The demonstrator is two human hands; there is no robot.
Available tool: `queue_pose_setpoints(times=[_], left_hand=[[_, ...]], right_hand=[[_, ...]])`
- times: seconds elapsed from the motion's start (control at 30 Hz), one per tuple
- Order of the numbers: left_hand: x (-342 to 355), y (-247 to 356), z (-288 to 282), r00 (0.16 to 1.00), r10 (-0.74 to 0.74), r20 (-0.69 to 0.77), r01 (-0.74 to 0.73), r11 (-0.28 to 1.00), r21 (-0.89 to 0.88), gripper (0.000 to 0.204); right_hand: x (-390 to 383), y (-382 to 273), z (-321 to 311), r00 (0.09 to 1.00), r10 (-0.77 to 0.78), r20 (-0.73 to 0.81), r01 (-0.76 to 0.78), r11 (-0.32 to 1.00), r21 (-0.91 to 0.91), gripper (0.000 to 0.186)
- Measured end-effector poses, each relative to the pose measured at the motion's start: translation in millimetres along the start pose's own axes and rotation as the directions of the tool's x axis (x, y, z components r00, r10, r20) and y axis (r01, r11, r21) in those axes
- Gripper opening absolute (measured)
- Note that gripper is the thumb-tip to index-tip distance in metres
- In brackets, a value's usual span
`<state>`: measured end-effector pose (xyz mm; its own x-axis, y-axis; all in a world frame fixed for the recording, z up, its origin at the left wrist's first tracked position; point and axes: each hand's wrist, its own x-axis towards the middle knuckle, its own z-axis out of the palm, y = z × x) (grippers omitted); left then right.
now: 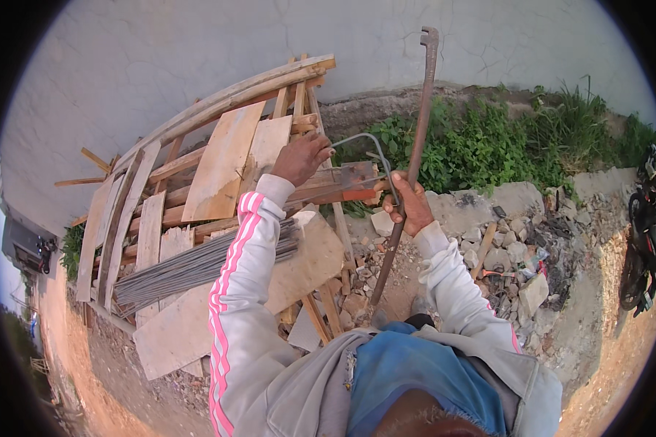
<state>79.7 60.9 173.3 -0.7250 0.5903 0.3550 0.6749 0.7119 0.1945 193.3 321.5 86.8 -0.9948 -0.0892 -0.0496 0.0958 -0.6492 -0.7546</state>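
A thin grey steel rod, bent into a hooked curve, spans the space between my hands. My left hand is closed, its fingertips pinching the rod's left end. My right hand closes around the rod's lower right part. A long rusty bar with a notched, hooked head stands slanted along my right hand and passes behind it; whether the fingers also grip it, I cannot tell. Under the rod, a small metal plate sits on the end of a reddish wooden beam.
A bundle of straight steel rods lies on boards at left. Planks and plywood sheets are stacked against the grey wall. Broken stones cover the ground at right, below green weeds. A black motorcycle stands far right.
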Motion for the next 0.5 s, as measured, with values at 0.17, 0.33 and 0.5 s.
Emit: queue_pose_setpoints(times=[0.17,0.33,0.5], left_hand=[[11.9,33.7,-29.8,0.980,0.075,-0.182,-0.101,0.985,-0.138,0.029],[21.5,71.0,-65.7,0.971,0.064,-0.230,-0.122,0.961,-0.248,0.039],[17.6,88.1,-75.0,0.971,-0.007,-0.240,-0.039,0.982,-0.187,0.033]], right_hand=[[-3.2,-45.9,29.5,0.981,-0.126,0.147,0.131,0.991,-0.026,0.034],[-1.4,-80.9,33.9,0.966,-0.166,0.200,0.195,0.971,-0.139,0.034],[-2.0,-105.4,24.0,0.958,-0.148,0.245,0.227,0.913,-0.339,0.041]])
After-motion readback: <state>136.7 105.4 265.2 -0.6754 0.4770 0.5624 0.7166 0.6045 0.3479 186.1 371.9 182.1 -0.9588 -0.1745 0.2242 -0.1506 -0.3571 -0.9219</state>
